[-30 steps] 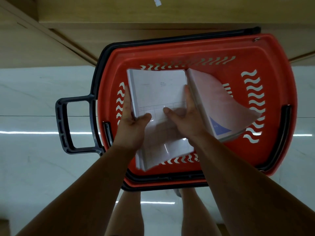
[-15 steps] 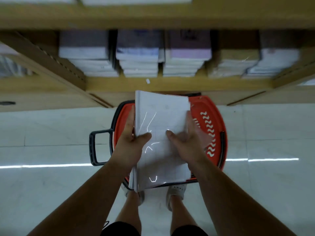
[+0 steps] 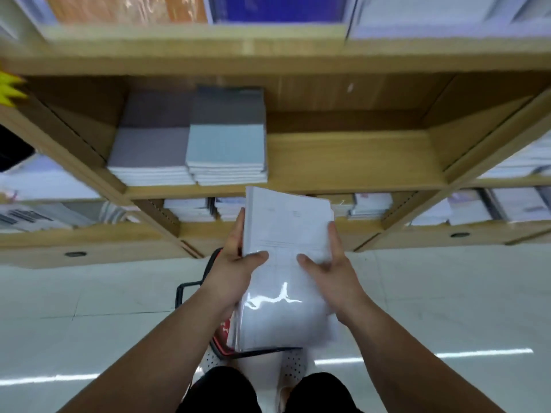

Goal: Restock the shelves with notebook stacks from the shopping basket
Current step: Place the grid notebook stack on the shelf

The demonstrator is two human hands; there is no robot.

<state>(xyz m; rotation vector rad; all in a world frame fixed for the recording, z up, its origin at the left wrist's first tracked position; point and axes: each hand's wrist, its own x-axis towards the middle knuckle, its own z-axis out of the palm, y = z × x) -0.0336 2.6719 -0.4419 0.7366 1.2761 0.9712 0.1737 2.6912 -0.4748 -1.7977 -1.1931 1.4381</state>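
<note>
A thick stack of white notebooks in clear plastic wrap (image 3: 284, 269) is held at mid-frame, in front of the wooden shelves. My left hand (image 3: 235, 263) grips its left edge, thumb on top. On the right edge sits my right hand (image 3: 331, 269), thumb also on top. The red shopping basket (image 3: 222, 332) with a black handle (image 3: 186, 289) lies on the floor below, mostly hidden behind the stack. The middle shelf board (image 3: 351, 162) is bare to the right of two notebook stacks, one grey (image 3: 150, 150) and one pale blue (image 3: 226, 144).
The lower shelf holds several notebook stacks (image 3: 190, 208). More stacks fill the side bays (image 3: 507, 207) and the top shelf (image 3: 277, 8). A yellow tag (image 3: 10, 89) sticks out at the left. My shoes (image 3: 293, 365) stand on the glossy white floor.
Both hands have lifted the wrapped stack out of the basket and up toward the shelves. The view has tilted up, so the middle shelf now shows and the basket is nearly hidden.
</note>
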